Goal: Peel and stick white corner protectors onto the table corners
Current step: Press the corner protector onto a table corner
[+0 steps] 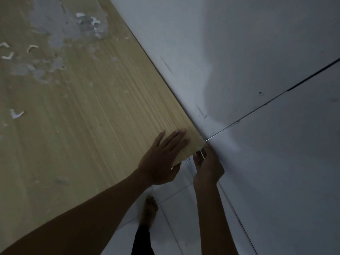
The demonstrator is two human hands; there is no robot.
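A worn wooden tabletop fills the left of the frame, its corner at lower centre against grey wall panels. The left hand lies flat, fingers spread, beside that corner. The right hand pinches a white corner protector against the corner. Loose protectors lie upper left.

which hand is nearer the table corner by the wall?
Right. The right hand is at the table corner, just below its edge. The left hand lies flat on the tabletop, further in.
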